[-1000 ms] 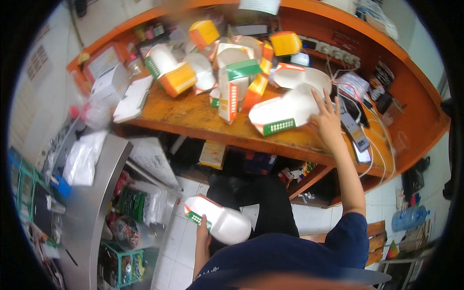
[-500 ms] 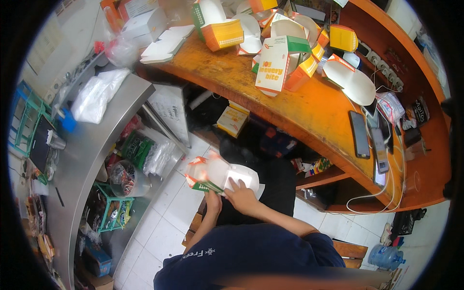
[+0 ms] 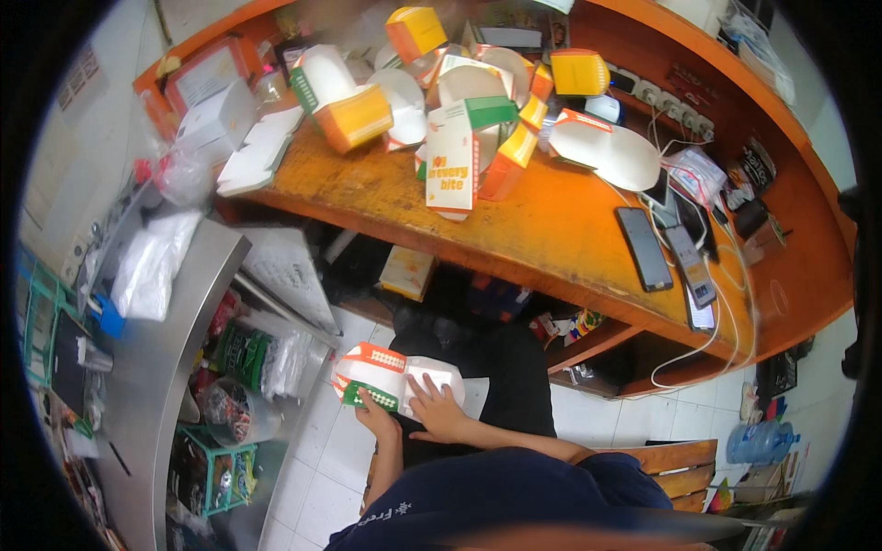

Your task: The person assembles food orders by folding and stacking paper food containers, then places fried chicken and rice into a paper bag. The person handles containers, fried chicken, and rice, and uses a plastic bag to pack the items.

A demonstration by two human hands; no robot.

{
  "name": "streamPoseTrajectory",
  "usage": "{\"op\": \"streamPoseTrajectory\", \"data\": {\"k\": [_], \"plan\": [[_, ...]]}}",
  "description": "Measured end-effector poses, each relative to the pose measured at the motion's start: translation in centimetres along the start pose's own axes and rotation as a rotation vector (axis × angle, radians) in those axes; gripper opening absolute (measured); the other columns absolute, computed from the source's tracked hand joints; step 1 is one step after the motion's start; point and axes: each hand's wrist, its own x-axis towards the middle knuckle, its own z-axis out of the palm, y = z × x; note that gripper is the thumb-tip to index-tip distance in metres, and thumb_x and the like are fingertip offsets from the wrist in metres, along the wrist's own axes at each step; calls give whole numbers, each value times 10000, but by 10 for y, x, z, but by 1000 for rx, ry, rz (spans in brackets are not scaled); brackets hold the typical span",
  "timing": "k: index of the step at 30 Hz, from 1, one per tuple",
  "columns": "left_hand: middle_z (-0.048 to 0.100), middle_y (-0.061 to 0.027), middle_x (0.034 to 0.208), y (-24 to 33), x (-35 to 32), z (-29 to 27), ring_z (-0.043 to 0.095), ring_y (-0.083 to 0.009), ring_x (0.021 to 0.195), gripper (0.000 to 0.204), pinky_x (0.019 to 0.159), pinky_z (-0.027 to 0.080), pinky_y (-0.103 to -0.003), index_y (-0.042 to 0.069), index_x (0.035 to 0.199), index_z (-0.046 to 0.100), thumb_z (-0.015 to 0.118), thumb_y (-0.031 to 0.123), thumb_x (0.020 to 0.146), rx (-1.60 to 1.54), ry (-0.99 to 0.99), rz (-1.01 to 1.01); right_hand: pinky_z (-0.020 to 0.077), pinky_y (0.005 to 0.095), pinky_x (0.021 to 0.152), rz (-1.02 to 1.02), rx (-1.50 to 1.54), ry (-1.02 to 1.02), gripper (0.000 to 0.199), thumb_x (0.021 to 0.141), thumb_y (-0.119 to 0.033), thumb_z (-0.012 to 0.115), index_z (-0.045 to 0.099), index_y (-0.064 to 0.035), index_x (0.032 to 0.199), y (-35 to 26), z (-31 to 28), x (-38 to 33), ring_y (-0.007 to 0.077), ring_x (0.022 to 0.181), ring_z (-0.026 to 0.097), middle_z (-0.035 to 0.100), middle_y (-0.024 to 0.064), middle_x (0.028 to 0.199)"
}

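Hidden from me: the underside of the flat carton [image 3: 393, 378] and the left palm; the lap beneath it is dark and I cannot make out what the carton rests on.
Cut off: my view ends at the dark round rim, so the far corners of the counter and the shelf at lower left are lost; the torso in a dark blue shirt [image 3: 514, 500] fills the lower edge and blurs there.
Hard to read: the clutter under the counter is in shadow, only a small yellowish box [image 3: 407, 272] is plain.
Carton position: low in the view, over the lap, well below the orange counter [image 3: 551, 230] and beside the steel table's edge.
Carton look: white with an orange band and a green strip, partly unfolded, lying roughly flat.
Left hand [image 3: 375, 413]: grips the carton's near edge from below, fingers curled round the green strip, thumb on top.
Right hand [image 3: 439, 410]: lies on the white panel, fingers spread and pressed flat on it, not pinching anything.
On the counter: a heap of folded food boxes [image 3: 459, 110], white, orange, yellow and green, some upright, some tipped; flat white blanks [image 3: 617, 158] to the right.
Right of the heap: two phones [image 3: 643, 249] lying flat, with white cables [image 3: 726, 312] hanging over the counter edge.
Left side: a steel table [image 3: 175, 349] carrying a clear plastic bag [image 3: 152, 266].
In the way: the counter's front edge overhangs the knees, and the steel table crowds the left elbow.
Floor: white tiles, a wooden bench [image 3: 684, 459] at right, a blue water bottle [image 3: 761, 443] beyond it.
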Motion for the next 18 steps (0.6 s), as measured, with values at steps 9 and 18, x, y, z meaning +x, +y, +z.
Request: {"op": "streamPoseTrajectory", "data": {"k": [9,18], "plan": [[573,-159,1241,11,17,16,592,-269,1128,451,951,501,-409,-35,1321,432,527,240,977,-219,-101,-241,443,501,928,-129,252,-361,660,785,-525,720,565,-32,1196,19,-98,0,407,1282,458,462,231,1406],[558,-197,1237,43,3,-12,611,-305,1092,425,900,538,-430,-30,1337,388,439,236,1009,-27,-38,-105,415,487,910,639,-843,839,287,748,-140,696,672,-110,1032,218,-362,-40,338,1186,500,559,125,1277]]}}
